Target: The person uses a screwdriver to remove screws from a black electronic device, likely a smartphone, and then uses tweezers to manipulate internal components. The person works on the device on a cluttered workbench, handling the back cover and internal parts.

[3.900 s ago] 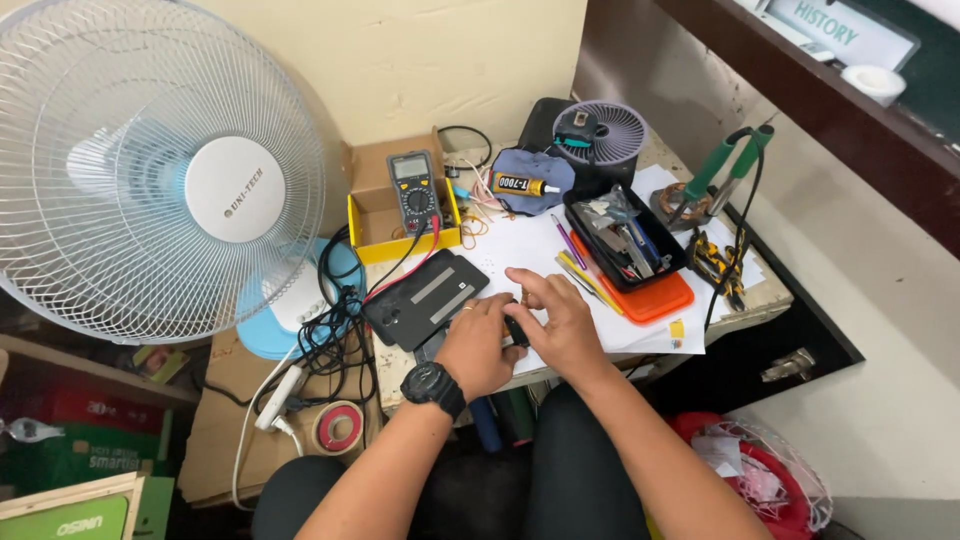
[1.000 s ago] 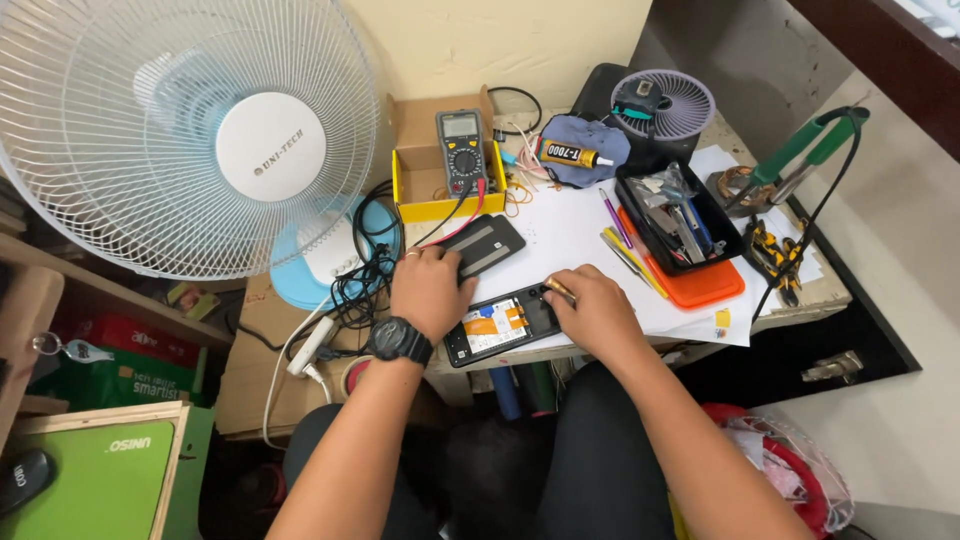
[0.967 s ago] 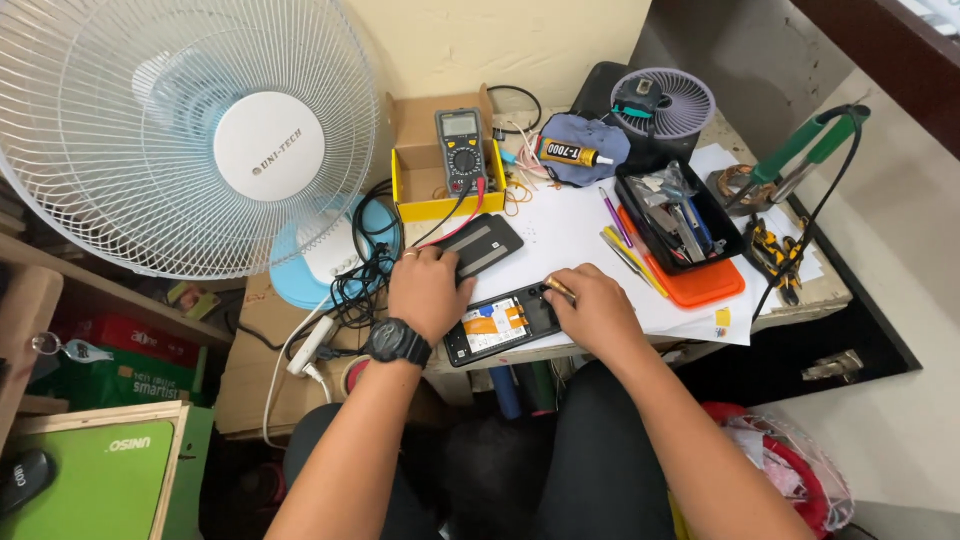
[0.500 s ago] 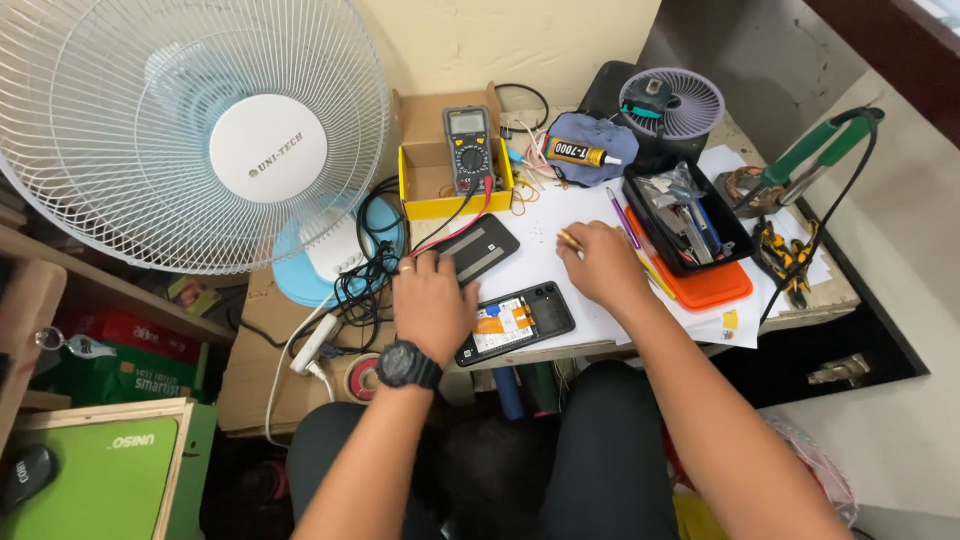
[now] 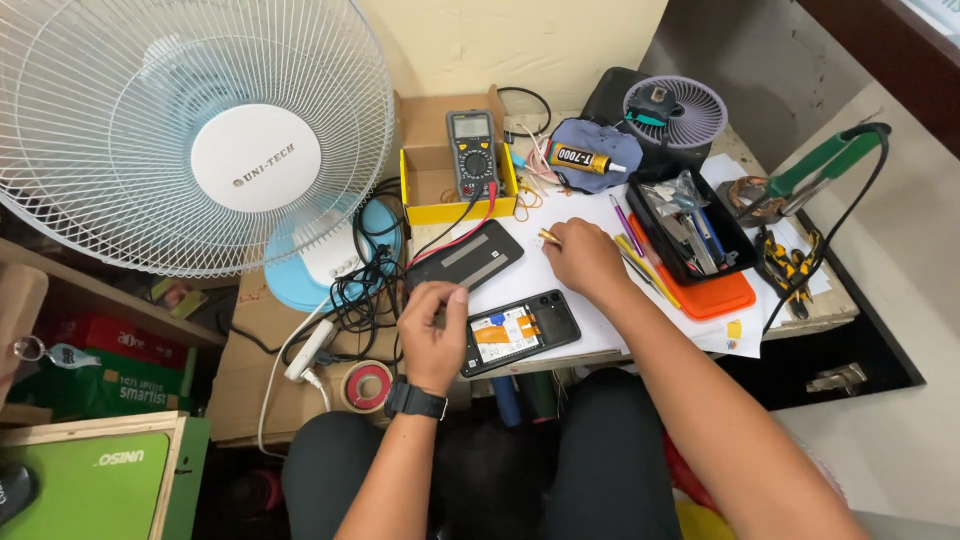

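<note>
An opened phone (image 5: 522, 331) with orange and yellow parts showing lies near the front edge of the white paper-covered table (image 5: 585, 205). My left hand (image 5: 434, 336), with a black watch on the wrist, has its fingers curled against the phone's left end. The phone's black back cover (image 5: 466, 257) lies just beyond that hand. My right hand (image 5: 586, 262) rests on the paper behind the phone, closed on a thin brass-tipped tool (image 5: 549, 237) that sticks out to the left.
A big white fan (image 5: 190, 130) stands at left, above tangled cables and a power strip (image 5: 310, 345). A multimeter (image 5: 472, 152) sits in a yellow box. At right are a glue tube (image 5: 590, 159), a small fan (image 5: 674, 110), a black tool tray (image 5: 690, 222) and pliers (image 5: 790, 265).
My right hand left the phone's right end, moved up onto the paper and now holds the thin tool. My left hand stayed at the phone's left end.
</note>
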